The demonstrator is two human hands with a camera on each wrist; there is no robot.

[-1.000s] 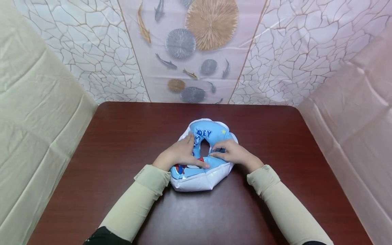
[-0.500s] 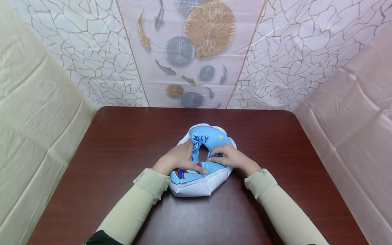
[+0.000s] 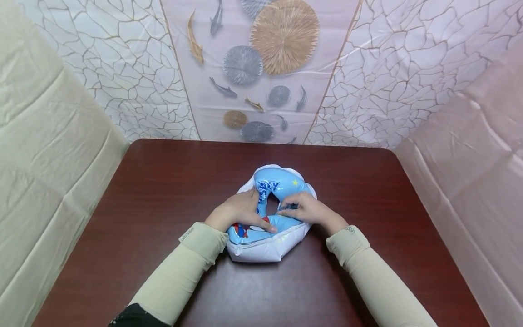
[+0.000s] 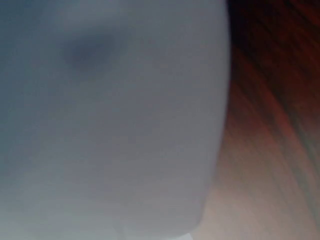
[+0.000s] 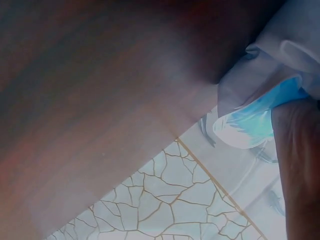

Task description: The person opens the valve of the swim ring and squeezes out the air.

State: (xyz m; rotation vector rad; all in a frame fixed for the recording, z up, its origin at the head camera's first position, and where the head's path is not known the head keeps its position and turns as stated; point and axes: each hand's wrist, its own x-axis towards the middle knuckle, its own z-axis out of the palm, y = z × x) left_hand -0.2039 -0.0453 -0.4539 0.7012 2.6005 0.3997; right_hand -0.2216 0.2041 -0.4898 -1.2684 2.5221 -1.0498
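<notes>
A puffy inflatable swim ring (image 3: pixel 286 177), blue on top with white sides, lies on the table with a narrow hole in its middle. Blue lettering, a yellow star and a red-and-blue cartoon print show on it. My left hand (image 3: pixel 244 211) rests spread across its left and front part, thumb stretched toward the right. At the inner edge right of the hole, my right hand (image 3: pixel 308 209) pinches the ring with bent fingers and thumb. The blurred white side of the ring (image 4: pixel 125 125) fills most of the left wrist view. Whatever lies under the right fingertips is hidden.
The dark red-brown table (image 3: pixel 171 181) extends around the ring on all sides. Behind its far edge hangs a patterned cloth (image 3: pixel 282 36), with pale cloth (image 3: pixel 53 159) at the left and pinkish cloth (image 3: pixel 470 159) at the right.
The head view has tilted slightly, shifting everything a little in the picture. The printed lettering on the ring looks somewhat more creased. Both hands keep about the same places on the ring.
</notes>
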